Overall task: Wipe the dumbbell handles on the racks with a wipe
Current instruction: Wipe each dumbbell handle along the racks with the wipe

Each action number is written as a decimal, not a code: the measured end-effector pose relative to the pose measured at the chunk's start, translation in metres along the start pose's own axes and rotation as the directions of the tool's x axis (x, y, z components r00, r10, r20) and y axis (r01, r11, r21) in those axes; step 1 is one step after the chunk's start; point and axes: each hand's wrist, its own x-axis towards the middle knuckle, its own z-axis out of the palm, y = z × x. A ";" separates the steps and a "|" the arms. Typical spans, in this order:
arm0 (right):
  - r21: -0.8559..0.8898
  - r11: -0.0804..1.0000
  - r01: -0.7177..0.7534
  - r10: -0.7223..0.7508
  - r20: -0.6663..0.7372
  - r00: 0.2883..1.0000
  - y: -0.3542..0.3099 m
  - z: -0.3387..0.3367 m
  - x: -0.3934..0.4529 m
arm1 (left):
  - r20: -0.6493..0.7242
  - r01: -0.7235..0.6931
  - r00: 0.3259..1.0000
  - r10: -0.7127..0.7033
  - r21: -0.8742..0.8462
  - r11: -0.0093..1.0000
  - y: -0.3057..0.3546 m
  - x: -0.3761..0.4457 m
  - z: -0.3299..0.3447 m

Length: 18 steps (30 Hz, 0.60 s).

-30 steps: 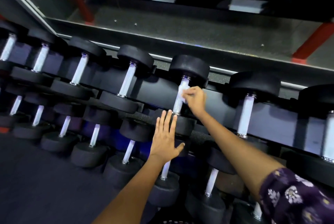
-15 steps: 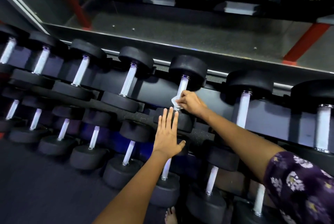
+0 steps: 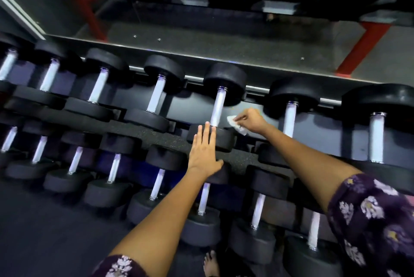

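A: Pinched in the right hand (image 3: 251, 120), the wipe (image 3: 235, 123) hangs between two upper handles; the left hand (image 3: 203, 153) lies flat, fingers straight, on a dumbbell head.

B: Next handle (image 3: 289, 120)?

A: I'd wrap it fully and stroke end to end. Seven handles on the upper rack, eight below, one wipe.

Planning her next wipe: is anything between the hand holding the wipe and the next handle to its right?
Nothing visible. The right hand pinches the small white wipe over bare dark rack panel, beside the next white dumbbell handle.
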 end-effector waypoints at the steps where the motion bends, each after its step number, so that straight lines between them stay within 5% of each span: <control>1: 0.068 0.997 -0.041 0.048 -0.111 0.993 0.008 -0.005 -0.010 | -0.013 0.025 1.000 -0.026 -0.015 1.000 0.005 -0.001 0.000; 4: 0.122 0.990 -0.069 0.096 -0.232 0.968 0.024 -0.018 -0.049 | -0.024 0.076 0.997 -0.079 -0.093 0.993 0.032 -0.006 -0.001; 9: 0.211 0.967 -0.143 0.219 -0.401 0.889 0.048 -0.050 -0.107 | 0.046 -0.011 0.999 0.022 -0.232 0.973 0.090 -0.013 0.005; 18: 0.125 0.973 -0.195 0.229 -0.396 0.889 0.105 -0.079 -0.133 | 0.184 0.200 0.976 -0.118 -0.533 0.822 0.182 -0.007 0.016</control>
